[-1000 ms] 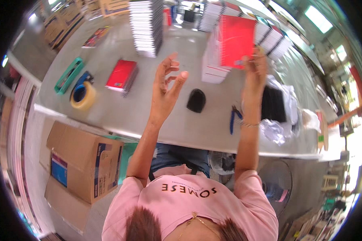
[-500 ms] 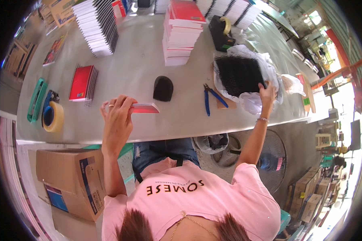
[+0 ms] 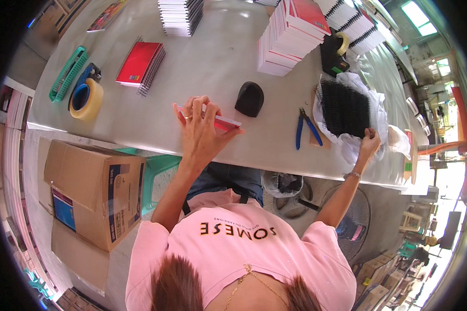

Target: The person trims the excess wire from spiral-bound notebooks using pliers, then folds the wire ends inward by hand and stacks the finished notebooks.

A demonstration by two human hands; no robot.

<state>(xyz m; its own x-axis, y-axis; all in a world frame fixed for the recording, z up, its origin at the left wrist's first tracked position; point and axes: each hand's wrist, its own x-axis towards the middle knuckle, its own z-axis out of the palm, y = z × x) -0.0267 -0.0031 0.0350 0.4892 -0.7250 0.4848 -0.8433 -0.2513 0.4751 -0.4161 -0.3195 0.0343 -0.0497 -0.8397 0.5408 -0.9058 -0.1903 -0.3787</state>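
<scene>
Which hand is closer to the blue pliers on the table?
The right hand. It sits just right of the blue pliers, at the pile of black spiral coils. The left hand is farther off to their left, holding a thin red book.

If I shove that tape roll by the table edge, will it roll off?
Probably not: the tape roll lies flat on its side, so it should slide rather than roll. It looks light, so a light push would likely move it. The table edge is close, so push inward.
</scene>
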